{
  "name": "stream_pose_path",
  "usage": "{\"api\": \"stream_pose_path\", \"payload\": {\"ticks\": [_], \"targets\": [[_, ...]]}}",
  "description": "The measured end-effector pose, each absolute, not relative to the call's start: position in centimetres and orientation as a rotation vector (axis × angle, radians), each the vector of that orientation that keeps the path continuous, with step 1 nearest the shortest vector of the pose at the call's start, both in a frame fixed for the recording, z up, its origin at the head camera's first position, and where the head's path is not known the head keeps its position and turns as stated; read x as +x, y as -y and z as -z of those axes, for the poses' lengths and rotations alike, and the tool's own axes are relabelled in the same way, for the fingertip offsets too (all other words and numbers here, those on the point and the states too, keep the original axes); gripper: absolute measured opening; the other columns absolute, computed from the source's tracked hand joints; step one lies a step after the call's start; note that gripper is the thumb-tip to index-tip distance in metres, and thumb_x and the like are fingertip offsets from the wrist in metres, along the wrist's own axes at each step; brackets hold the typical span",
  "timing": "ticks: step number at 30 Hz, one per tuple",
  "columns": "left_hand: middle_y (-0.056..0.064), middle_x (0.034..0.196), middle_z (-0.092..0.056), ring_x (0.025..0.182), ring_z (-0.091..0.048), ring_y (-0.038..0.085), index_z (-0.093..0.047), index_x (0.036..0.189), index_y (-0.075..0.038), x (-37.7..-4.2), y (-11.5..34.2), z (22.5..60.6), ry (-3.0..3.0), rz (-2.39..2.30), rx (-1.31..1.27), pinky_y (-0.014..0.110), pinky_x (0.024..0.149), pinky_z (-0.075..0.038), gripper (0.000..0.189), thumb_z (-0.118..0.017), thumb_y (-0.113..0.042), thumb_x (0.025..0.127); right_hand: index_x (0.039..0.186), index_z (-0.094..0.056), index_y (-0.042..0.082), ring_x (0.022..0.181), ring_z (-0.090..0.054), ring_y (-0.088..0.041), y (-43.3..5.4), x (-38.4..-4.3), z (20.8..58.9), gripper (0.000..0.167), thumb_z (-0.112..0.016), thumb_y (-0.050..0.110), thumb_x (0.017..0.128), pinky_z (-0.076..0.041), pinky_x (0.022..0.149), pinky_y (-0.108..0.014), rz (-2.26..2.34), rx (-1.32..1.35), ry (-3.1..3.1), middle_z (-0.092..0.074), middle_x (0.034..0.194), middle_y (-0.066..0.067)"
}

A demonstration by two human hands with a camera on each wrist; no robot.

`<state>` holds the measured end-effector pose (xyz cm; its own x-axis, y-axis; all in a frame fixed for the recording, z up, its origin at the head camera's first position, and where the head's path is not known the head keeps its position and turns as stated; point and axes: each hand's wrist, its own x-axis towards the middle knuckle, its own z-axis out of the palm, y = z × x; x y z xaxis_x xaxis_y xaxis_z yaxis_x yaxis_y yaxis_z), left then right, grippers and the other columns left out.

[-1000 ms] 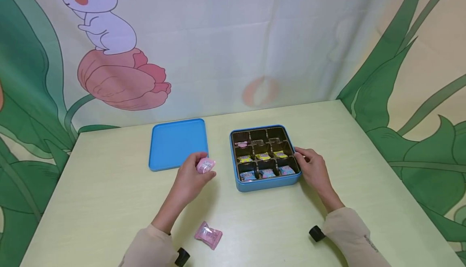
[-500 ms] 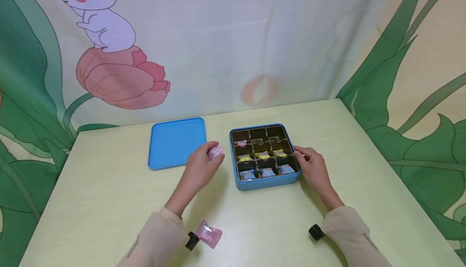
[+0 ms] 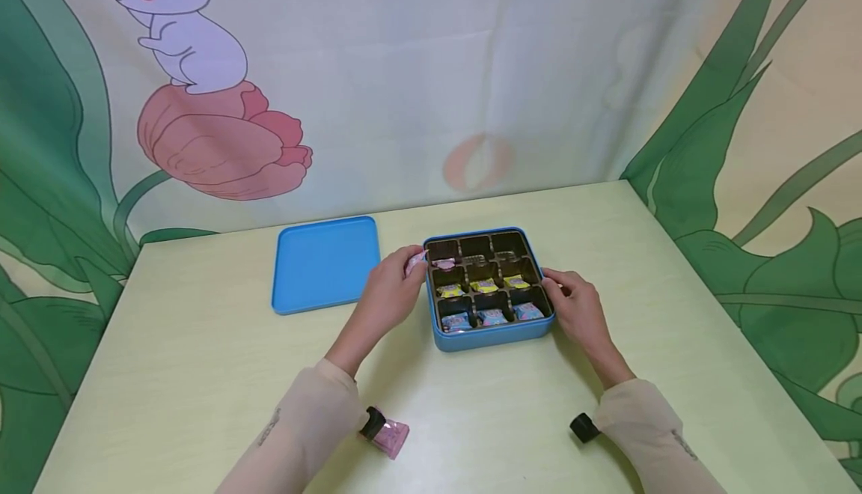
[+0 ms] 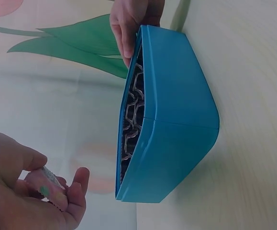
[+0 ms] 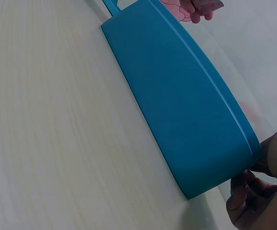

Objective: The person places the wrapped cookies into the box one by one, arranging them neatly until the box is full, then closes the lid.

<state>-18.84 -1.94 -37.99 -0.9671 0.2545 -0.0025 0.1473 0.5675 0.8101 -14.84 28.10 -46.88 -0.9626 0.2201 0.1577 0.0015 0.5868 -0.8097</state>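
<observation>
My left hand [image 3: 390, 288] pinches a pink wrapped candy [image 4: 48, 188] between thumb and fingers, close beside the back left rim of a blue box [image 3: 494, 340]. My right hand [image 3: 581, 313] holds the box at its right side, thumb at the rim and fingers curled against the wall. Inside is a dark divided tray. Blue candies [image 3: 492, 317] fill its front row and yellow candies [image 3: 483, 285] its middle row. One pink candy [image 3: 444, 263] lies in the back left compartment; the other two back compartments show bare plastic.
A flat blue lid [image 3: 326, 266] lies left of the box. Another pink candy [image 3: 393, 439] rests near the table's front, partly hidden by a black device [image 3: 373, 423] at my left cuff. Behind the table [image 3: 485, 419] hangs a printed curtain [image 3: 377, 90].
My left hand has carried the pink candy right and away from me, from near the lid to the box's left rim. The right hand keeps its place on the box.
</observation>
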Motion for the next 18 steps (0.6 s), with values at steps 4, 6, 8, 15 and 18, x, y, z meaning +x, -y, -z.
{"api": "stream_pose_path", "payload": {"ticks": [4,6,8,15,18], "targets": [[0.019,0.127,-0.059,0.119,-0.052,0.032,-0.064,0.135,0.001,-19.1,1.6,38.2,-2.689,-1.386,0.381,0.048,0.095,-0.045,0.039,-0.049,-0.022,0.108,0.127,-0.070,-0.004,0.089,-0.060,-0.026,-28.1,-14.9,46.9,0.028,-0.063,0.009,0.104,-0.048,0.077,-0.028,-1.314,-0.172,2.571,-0.070,0.109,-0.022],[0.020,0.130,-0.056,0.121,-0.050,0.032,-0.064,0.136,0.001,-19.3,1.4,38.2,-2.692,-1.393,0.374,0.048,0.097,-0.044,0.040,-0.048,-0.022,0.108,0.127,-0.070,-0.004,0.087,-0.060,-0.025,-28.1,-14.9,47.0,0.028,-0.063,0.008,0.103,-0.048,0.076,-0.028,-1.311,-0.167,2.569,-0.070,0.109,-0.022],[0.021,0.131,-0.055,0.120,-0.051,0.033,-0.061,0.140,0.001,-19.4,1.2,38.3,-2.692,-1.400,0.359,0.049,0.095,-0.046,0.042,-0.047,-0.024,0.109,0.127,-0.070,-0.004,0.087,-0.059,-0.024,-28.1,-15.0,47.0,0.028,-0.063,0.008,0.103,-0.048,0.075,-0.027,-1.311,-0.165,2.567,-0.070,0.109,-0.022],[0.020,0.123,-0.062,0.116,-0.054,0.033,-0.064,0.137,0.000,-20.2,0.4,38.2,-2.722,-1.436,0.420,0.049,0.095,-0.047,0.039,-0.048,-0.022,0.109,0.127,-0.071,-0.004,0.087,-0.058,-0.024,-28.2,-15.0,47.1,0.028,-0.063,0.008,0.103,-0.048,0.076,-0.028,-1.312,-0.167,2.568,-0.070,0.108,-0.022],[0.017,0.115,-0.065,0.112,-0.057,0.032,-0.067,0.133,0.000,-20.4,0.1,38.2,-2.728,-1.473,0.457,0.048,0.094,-0.047,0.036,-0.050,-0.020,0.109,0.127,-0.071,-0.004,0.087,-0.059,-0.024,-28.1,-15.0,47.1,0.028,-0.063,0.008,0.104,-0.048,0.076,-0.028,-1.315,-0.175,2.569,-0.070,0.108,-0.022]]}}
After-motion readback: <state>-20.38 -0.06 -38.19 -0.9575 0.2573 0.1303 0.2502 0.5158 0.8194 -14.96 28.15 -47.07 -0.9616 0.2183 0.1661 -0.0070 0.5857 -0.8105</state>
